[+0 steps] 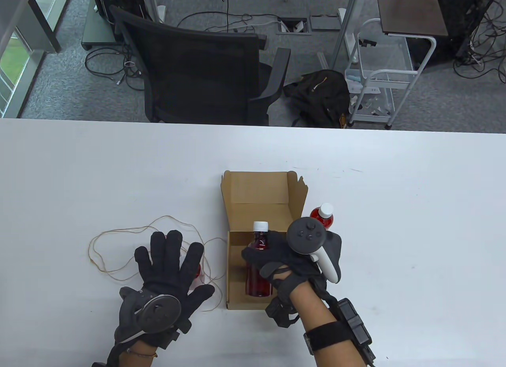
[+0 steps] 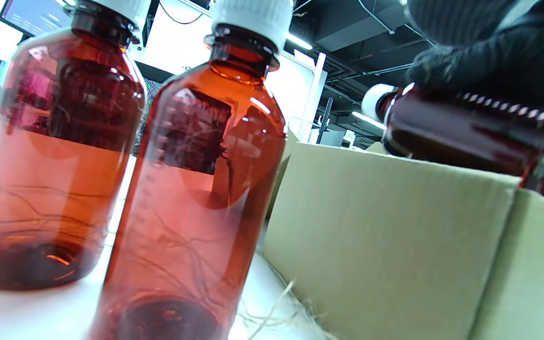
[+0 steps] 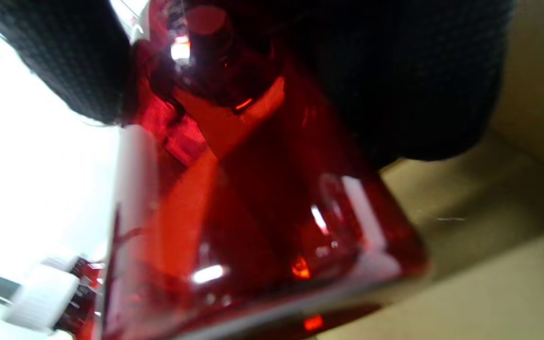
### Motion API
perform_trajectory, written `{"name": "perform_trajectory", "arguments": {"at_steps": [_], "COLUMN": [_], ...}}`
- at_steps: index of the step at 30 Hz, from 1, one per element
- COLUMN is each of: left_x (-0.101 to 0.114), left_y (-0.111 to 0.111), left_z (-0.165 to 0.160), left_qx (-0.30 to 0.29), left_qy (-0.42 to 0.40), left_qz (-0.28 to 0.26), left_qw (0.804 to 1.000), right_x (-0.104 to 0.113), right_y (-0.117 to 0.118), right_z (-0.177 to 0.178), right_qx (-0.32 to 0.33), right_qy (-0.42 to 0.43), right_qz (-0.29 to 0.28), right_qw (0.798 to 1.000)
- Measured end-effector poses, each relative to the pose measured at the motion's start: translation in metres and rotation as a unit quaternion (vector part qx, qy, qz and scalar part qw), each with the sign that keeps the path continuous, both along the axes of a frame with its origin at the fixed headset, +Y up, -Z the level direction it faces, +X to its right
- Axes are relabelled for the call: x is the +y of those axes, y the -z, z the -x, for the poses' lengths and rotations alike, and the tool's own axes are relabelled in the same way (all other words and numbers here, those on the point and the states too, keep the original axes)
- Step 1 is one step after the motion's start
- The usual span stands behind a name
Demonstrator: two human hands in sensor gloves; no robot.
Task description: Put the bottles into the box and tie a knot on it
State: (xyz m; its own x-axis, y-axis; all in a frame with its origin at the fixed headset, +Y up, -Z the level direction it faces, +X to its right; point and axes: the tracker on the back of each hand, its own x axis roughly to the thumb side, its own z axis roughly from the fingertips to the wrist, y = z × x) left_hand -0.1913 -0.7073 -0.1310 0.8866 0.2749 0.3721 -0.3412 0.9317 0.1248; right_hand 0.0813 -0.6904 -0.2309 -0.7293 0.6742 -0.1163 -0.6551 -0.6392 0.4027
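Amber bottle [image 1: 259, 264]: rigid, slick, likely light; best gripped round its body.
Right hand [image 1: 288, 260]: fingers curled round it, frame centre, over box [image 1: 237, 299].
Left hand [image 1: 168, 272]: fingers spread flat, lower left.

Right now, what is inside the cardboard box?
One red bottle lies in the box, gripped by the right hand. That hand hides the box's right side.

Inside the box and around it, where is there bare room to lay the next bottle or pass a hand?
Inside the box, the right half beside the held bottle sits under the right hand, floor hidden. Bare table lies right of the box past the standing bottle, and behind the flap. Left is crowded: string, left hand, two bottles under it.
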Motion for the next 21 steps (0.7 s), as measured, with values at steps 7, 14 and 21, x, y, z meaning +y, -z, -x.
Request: {"name": "perform_trajectory", "arguments": {"at_steps": [7, 14, 21], "left_x": [0.001, 0.001, 0.001], "left_y": [0.003, 0.004, 0.004], "left_z": [0.001, 0.000, 0.000], "left_qx": [0.000, -0.003, -0.003], "left_qy": [-0.005, -0.002, 0.001], "left_qz": [0.002, 0.004, 0.005], "left_qw": [1.000, 1.000, 1.000], "right_x": [-0.026, -0.047, -0.059], "right_y": [0.011, 0.016, 0.020], "right_z": [0.012, 0.021, 0.026], "right_qx": [0.019, 0.046, 0.060], "right_qy": [-0.069, -0.151, -0.186], "right_qz": [0.048, 0.121, 0.165], "right_qw": [0.996, 0.980, 0.967]}}
